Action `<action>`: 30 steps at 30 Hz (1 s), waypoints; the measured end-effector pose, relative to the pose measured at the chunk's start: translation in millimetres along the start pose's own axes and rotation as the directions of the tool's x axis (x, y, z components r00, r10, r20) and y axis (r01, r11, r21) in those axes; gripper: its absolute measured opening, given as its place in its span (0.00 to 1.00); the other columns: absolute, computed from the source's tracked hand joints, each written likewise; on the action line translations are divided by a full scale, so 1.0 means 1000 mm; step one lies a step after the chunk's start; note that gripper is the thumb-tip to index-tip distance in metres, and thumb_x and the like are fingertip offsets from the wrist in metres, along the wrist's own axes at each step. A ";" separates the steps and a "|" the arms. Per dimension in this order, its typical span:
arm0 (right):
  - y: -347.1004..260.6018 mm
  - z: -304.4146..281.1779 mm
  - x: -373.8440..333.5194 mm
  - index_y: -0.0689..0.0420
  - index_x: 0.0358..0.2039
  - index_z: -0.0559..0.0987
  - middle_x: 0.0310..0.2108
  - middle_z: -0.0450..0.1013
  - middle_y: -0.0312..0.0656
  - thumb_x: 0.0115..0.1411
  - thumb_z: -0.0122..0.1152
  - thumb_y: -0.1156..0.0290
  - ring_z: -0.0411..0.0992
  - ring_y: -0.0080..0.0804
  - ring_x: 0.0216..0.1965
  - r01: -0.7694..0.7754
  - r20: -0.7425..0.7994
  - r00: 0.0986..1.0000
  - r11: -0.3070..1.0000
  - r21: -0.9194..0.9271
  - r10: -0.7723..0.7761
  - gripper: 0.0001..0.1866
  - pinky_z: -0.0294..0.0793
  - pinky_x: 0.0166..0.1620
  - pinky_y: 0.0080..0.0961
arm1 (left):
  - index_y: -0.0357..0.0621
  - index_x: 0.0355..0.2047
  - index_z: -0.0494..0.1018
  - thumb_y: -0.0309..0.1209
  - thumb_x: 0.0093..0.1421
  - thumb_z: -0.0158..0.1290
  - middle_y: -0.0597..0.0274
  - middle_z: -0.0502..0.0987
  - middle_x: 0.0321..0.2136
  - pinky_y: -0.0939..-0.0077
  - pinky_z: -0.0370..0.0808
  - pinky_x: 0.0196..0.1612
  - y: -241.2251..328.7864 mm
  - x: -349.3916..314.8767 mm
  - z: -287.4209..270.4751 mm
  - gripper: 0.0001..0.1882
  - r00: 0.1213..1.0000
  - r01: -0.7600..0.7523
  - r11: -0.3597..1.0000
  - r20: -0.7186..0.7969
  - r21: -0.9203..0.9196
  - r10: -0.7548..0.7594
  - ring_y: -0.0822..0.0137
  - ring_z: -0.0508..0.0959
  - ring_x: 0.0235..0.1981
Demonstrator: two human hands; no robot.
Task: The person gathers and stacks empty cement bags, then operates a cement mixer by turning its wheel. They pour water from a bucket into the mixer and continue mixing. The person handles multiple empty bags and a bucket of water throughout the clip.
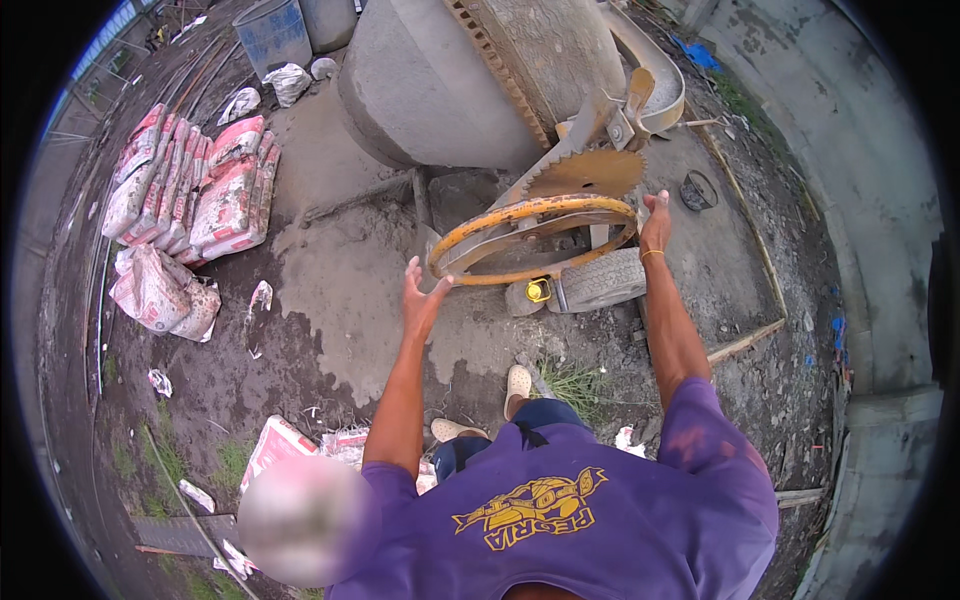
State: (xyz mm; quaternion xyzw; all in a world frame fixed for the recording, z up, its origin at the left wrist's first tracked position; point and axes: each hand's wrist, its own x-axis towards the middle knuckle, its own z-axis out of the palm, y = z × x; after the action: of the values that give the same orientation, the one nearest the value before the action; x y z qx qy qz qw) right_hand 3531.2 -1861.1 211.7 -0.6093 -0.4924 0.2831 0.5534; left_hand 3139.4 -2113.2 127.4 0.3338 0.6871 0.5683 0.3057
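A large orange-yellow handwheel (535, 208), worn and rusty, stands in front of me on a concrete mixer. My left hand (422, 300) is at the wheel's left edge with its fingers spread, the thumb close to the rim. On the opposite side, my right hand (655, 225) is upright against or just beside the rim, fingers extended; whether it touches cannot be made out. Behind the wheel is a rusty toothed gear (585, 174), and beyond it the mixer's grey, cement-coated drum (440, 85). Below the wheel are a rubber tyre (605, 280) and a small yellow fitting (538, 291).
Stacked red-and-white cement bags (235, 190) lie at the left, with a crumpled bag (165, 295) nearer. A blue drum (272, 38) stands far left. A black bucket (699, 190) sits right of the mixer, near a wooden board (745, 341) and a concrete wall (880, 220).
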 end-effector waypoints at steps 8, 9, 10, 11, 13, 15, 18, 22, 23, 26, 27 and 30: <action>0.050 0.038 -0.002 0.62 0.20 0.74 0.20 0.78 0.52 0.69 0.35 0.48 0.76 0.49 0.21 0.399 0.080 0.916 0.914 -0.067 -0.394 0.33 0.72 0.29 0.42 | 0.39 0.26 0.74 0.29 0.58 0.60 0.68 0.71 0.20 0.73 0.67 0.29 -0.012 0.063 0.046 0.09 0.984 -0.043 0.957 -0.153 0.287 0.091 0.75 0.69 0.26; 0.054 0.039 0.001 0.61 0.19 0.73 0.19 0.78 0.51 0.69 0.34 0.47 0.76 0.48 0.21 0.380 0.078 0.923 0.923 -0.053 -0.376 0.33 0.73 0.28 0.40 | 0.39 0.24 0.73 0.29 0.57 0.60 0.66 0.70 0.18 0.71 0.66 0.27 -0.009 0.064 0.047 0.09 0.963 -0.151 0.944 -0.173 0.293 0.208 0.75 0.68 0.24; 0.060 0.039 0.000 0.60 0.19 0.72 0.19 0.78 0.50 0.69 0.34 0.46 0.76 0.46 0.20 0.371 0.070 0.927 0.927 -0.055 -0.367 0.33 0.73 0.28 0.39 | 0.39 0.22 0.72 0.28 0.56 0.59 0.64 0.68 0.16 0.70 0.65 0.25 -0.004 0.060 0.047 0.10 0.954 -0.164 0.931 -0.189 0.325 0.234 0.75 0.67 0.22; 0.066 0.039 0.001 0.60 0.19 0.72 0.18 0.78 0.49 0.69 0.34 0.46 0.77 0.44 0.20 0.374 0.065 0.927 0.925 -0.062 -0.370 0.33 0.74 0.28 0.37 | 0.40 0.19 0.71 0.28 0.55 0.59 0.62 0.67 0.14 0.69 0.64 0.23 0.004 0.056 0.048 0.11 0.955 -0.111 0.921 -0.217 0.373 0.203 0.75 0.66 0.21; 0.083 0.041 0.002 0.59 0.18 0.70 0.18 0.78 0.48 0.68 0.35 0.46 0.77 0.41 0.20 0.248 0.037 0.967 0.965 0.084 -0.251 0.33 0.75 0.28 0.35 | 0.39 0.19 0.71 0.28 0.55 0.59 0.60 0.68 0.14 0.69 0.65 0.23 0.029 0.055 0.053 0.11 0.939 -0.196 0.878 -0.175 0.437 0.297 0.74 0.67 0.20; 0.105 0.042 -0.001 0.60 0.17 0.70 0.18 0.78 0.49 0.68 0.38 0.48 0.78 0.37 0.22 0.228 0.020 0.973 0.971 0.069 -0.230 0.31 0.76 0.29 0.33 | 0.39 0.19 0.71 0.28 0.54 0.60 0.58 0.69 0.14 0.68 0.66 0.23 0.056 0.046 0.059 0.11 0.950 -0.178 0.849 -0.140 0.498 0.281 0.71 0.68 0.19; 0.138 0.041 -0.005 0.59 0.17 0.70 0.20 0.78 0.50 0.67 0.44 0.53 0.77 0.37 0.22 0.231 0.007 0.973 0.972 -0.041 -0.231 0.27 0.77 0.31 0.33 | 0.38 0.19 0.71 0.29 0.51 0.62 0.52 0.71 0.14 0.66 0.68 0.24 0.092 0.039 0.073 0.12 0.966 -0.155 0.800 -0.082 0.579 0.247 0.60 0.72 0.17; 0.171 0.039 -0.002 0.60 0.20 0.73 0.21 0.78 0.47 0.64 0.51 0.62 0.76 0.35 0.23 0.083 0.041 0.993 0.919 0.386 -0.107 0.19 0.77 0.32 0.31 | 0.37 0.28 0.74 0.35 0.48 0.66 0.45 0.76 0.25 0.58 0.73 0.33 0.125 0.040 0.072 0.16 0.992 -0.118 0.787 0.047 0.605 0.113 0.48 0.77 0.27; 0.176 0.037 0.001 0.61 0.21 0.75 0.22 0.78 0.45 0.64 0.50 0.62 0.77 0.35 0.24 0.058 0.085 0.992 0.939 0.340 -0.092 0.18 0.76 0.32 0.30 | 0.38 0.35 0.77 0.37 0.48 0.68 0.43 0.79 0.34 0.56 0.75 0.40 0.129 0.037 0.067 0.19 0.995 -0.085 0.790 0.095 0.607 0.033 0.48 0.80 0.35; 0.181 0.029 0.010 0.62 0.30 0.78 0.30 0.79 0.45 0.66 0.49 0.62 0.79 0.36 0.30 -0.007 0.123 0.992 0.938 0.347 -0.038 0.17 0.78 0.35 0.31 | 0.45 0.58 0.71 0.41 0.50 0.69 0.42 0.71 0.57 0.50 0.68 0.59 0.116 0.014 0.037 0.36 0.937 -0.331 0.711 0.126 0.620 0.326 0.44 0.72 0.57; 0.179 0.026 0.012 0.63 0.33 0.79 0.34 0.80 0.46 0.67 0.48 0.61 0.79 0.37 0.33 -0.038 0.130 0.991 0.927 0.373 -0.012 0.18 0.79 0.37 0.32 | 0.47 0.62 0.67 0.43 0.51 0.68 0.43 0.68 0.59 0.49 0.64 0.63 0.103 0.001 0.023 0.40 0.960 -0.258 0.734 0.081 0.629 0.268 0.44 0.68 0.60; 0.159 0.018 0.012 0.63 0.45 0.76 0.44 0.78 0.48 0.69 0.47 0.61 0.79 0.37 0.44 -0.314 0.089 0.949 0.877 0.365 0.303 0.18 0.81 0.45 0.35 | 0.51 0.70 0.58 0.48 0.54 0.67 0.45 0.63 0.65 0.47 0.58 0.69 0.029 -0.057 -0.058 0.48 0.997 0.038 0.793 -0.076 0.609 0.010 0.42 0.61 0.67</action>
State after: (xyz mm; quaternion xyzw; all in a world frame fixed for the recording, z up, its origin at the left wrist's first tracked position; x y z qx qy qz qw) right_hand 3564.9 -1827.3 58.2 -0.5587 -0.3340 0.4650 0.6000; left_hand 3130.2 -2188.5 167.4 0.3879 0.8469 0.3267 0.1602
